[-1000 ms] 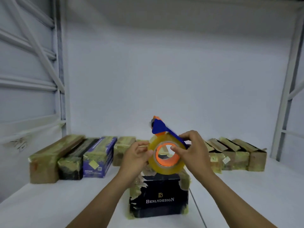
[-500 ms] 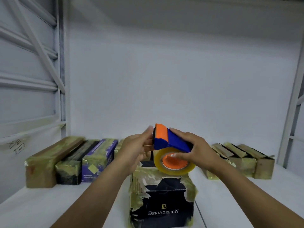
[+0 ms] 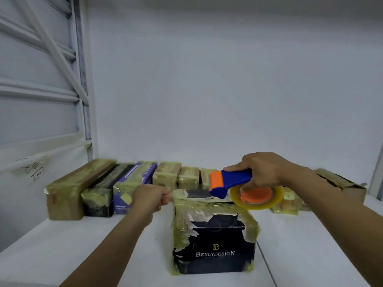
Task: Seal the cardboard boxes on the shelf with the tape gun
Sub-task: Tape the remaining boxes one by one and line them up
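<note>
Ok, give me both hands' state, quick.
Left hand: fingers curled beside the black box; holding anything, cannot tell.
Right hand: gripping the tape gun.

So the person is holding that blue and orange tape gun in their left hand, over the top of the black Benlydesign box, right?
Not quite. The head view shows the right hand gripping the tape gun over the top of the black Benlydesign box. The left hand sits with curled fingers at the box's upper left edge; whether it pinches anything is unclear.
</note>
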